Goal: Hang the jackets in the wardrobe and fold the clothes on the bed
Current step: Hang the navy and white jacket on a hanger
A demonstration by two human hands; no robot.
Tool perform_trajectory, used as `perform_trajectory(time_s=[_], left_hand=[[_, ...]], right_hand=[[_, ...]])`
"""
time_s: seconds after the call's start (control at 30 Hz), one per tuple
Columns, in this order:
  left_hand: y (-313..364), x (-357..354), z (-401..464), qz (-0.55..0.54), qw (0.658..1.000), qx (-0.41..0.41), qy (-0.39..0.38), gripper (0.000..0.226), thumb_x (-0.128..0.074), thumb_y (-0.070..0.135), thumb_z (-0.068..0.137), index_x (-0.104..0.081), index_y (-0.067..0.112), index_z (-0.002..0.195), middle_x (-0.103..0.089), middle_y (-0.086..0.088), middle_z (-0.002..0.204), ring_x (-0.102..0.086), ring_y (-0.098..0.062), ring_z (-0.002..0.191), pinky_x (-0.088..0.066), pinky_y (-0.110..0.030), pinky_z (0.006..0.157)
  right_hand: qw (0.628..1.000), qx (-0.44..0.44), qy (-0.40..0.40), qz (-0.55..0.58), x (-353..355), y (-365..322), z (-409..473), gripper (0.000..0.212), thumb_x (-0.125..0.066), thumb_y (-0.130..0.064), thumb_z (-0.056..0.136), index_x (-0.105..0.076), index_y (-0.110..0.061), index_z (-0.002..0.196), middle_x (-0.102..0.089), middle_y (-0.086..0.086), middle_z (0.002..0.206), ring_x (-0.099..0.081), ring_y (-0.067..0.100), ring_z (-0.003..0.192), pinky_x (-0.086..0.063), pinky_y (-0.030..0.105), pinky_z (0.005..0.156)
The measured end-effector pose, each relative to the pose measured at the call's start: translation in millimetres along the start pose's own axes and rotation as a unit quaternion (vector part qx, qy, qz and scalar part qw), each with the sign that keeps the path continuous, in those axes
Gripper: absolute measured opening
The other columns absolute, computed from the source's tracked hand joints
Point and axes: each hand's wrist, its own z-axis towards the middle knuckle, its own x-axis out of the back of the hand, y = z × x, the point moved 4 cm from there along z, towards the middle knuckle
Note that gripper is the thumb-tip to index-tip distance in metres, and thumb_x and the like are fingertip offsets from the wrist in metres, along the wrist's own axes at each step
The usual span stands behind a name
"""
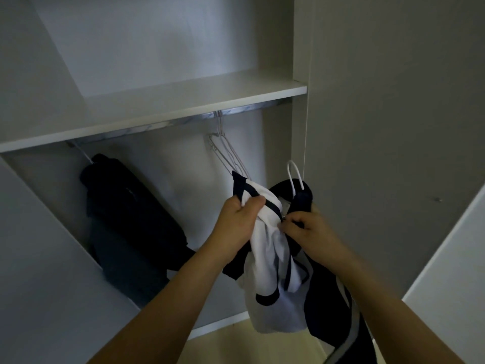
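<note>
The fingers of the left hand (237,220) were curled tight round a bunched fold of the white jacket (273,261), with the thumb pressed across the cloth near its dark-trimmed collar. The right hand (305,228) pinched the jacket's front edge between thumb and forefinger, close to a small metal zip pull (284,218), while the other fingers were bent behind the dark cloth. Both bare forearms reached up from the bottom edge of the view.

The jacket was white with navy stripes and navy lining. It hung in loose folds between the two hands, in front of the wardrobe's open lower right corner, its hem reaching down past the wardrobe's bottom board. A white hanger (295,174) sat inside its collar, the hook standing free above the cloth and not on the rail (162,124).

The rail ran just under the shelf (157,111). A few bare wire hangers (225,153) hung from it near its right end, just above the left hand. Toward the left end a dark jacket (126,214) hung on its own hanger, well apart from the hands, against the wardrobe's back wall.
</note>
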Motion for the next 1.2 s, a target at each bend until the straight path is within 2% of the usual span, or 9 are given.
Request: perform_trajectory(time_s=[0.2,0.3,0.5,0.57,0.63,0.67,0.8,0.93,1.2], left_hand=[[-6,12,0,0.101,0.994,-0.021,0.026,0.036,-0.054,0.024,0.095,-0.059,-0.009,0.082,-0.060,-0.034,0.085,-0.060,-0.033,0.071,-0.044,-0.038,0.066],[-14,16,-3,0.151,0.987,-0.014,0.047,0.037,-0.055,0.022,0.095,-0.042,0.008,0.062,-0.045,-0.016,0.063,-0.045,-0.021,0.058,-0.034,-0.033,0.058],[-22,58,2,0.255,0.957,0.047,0.127,0.031,-0.055,0.030,0.095,-0.061,0.004,0.081,-0.061,-0.009,0.079,-0.061,-0.026,0.075,-0.048,-0.031,0.066],[-20,78,0,0.430,0.890,0.048,0.146,0.029,-0.057,0.032,0.094,-0.060,0.004,0.100,-0.061,-0.009,0.097,-0.060,-0.028,0.089,-0.051,-0.035,0.078],[-11,75,-7,0.588,0.784,-0.054,0.188,0.036,-0.064,0.032,0.085,-0.055,0.007,0.110,-0.057,-0.011,0.109,-0.055,-0.031,0.100,-0.047,-0.041,0.085],[-6,63,-10,0.599,0.772,-0.120,0.177,0.043,-0.067,0.032,0.081,-0.055,0.008,0.115,-0.055,-0.012,0.115,-0.053,-0.033,0.106,-0.043,-0.043,0.089],[-12,-2,-2,0.519,0.835,-0.162,-0.079,0.037,-0.045,0.043,0.098,-0.054,0.020,0.126,-0.057,-0.004,0.124,-0.046,-0.025,0.120,-0.023,-0.046,0.114],[-24,-19,-3,0.345,0.916,-0.087,-0.184,0.024,-0.043,0.031,0.104,-0.056,0.016,0.090,-0.059,0.002,0.086,-0.056,-0.017,0.083,-0.043,-0.030,0.074],[-14,11,-19,0.506,0.816,-0.262,-0.099,0.031,-0.047,0.029,0.090,-0.031,0.026,0.064,-0.041,0.006,0.064,-0.045,-0.018,0.063,-0.036,-0.034,0.058]], right_hand=[[0.997,-0.001,0.011,-0.076,7,4,6,0.050,-0.056,-0.020,0.096,-0.057,-0.041,0.051,-0.043,0.001,0.103,-0.050,0.013,0.069,-0.037,0.024,0.067],[0.993,-0.013,0.041,-0.107,13,4,6,0.036,-0.058,-0.023,0.095,-0.055,-0.035,0.061,-0.040,0.000,0.108,-0.052,0.007,0.071,-0.035,0.016,0.062],[0.991,-0.039,0.059,-0.114,30,5,9,0.029,-0.060,-0.011,0.093,-0.069,0.000,0.068,-0.037,0.009,0.117,-0.048,0.004,0.071,-0.036,-0.001,0.060],[0.994,-0.046,0.044,-0.093,34,6,11,0.034,-0.060,-0.014,0.093,-0.066,-0.012,0.060,-0.042,0.011,0.120,-0.052,0.007,0.073,-0.037,0.003,0.060],[0.998,-0.041,0.018,-0.052,32,1,13,0.039,-0.061,-0.015,0.093,-0.064,-0.020,0.054,-0.051,0.015,0.118,-0.057,0.014,0.075,-0.039,0.005,0.059],[0.999,-0.037,0.004,-0.035,30,-3,15,0.041,-0.061,-0.015,0.093,-0.065,-0.022,0.052,-0.053,0.016,0.116,-0.057,0.015,0.076,-0.039,0.006,0.061],[0.999,-0.027,-0.023,-0.014,18,-18,20,0.045,-0.063,-0.012,0.090,-0.063,-0.022,0.045,-0.050,0.017,0.110,-0.057,0.022,0.079,-0.048,0.033,0.076],[0.999,-0.037,-0.021,-0.014,21,-14,20,0.048,-0.063,-0.013,0.090,-0.060,-0.023,0.043,-0.045,0.012,0.108,-0.054,0.016,0.074,-0.040,0.024,0.070],[0.987,-0.080,0.060,-0.127,59,11,20,0.022,-0.065,-0.006,0.087,-0.068,-0.014,0.067,-0.032,0.011,0.122,-0.049,0.016,0.092,-0.031,0.002,0.080]])
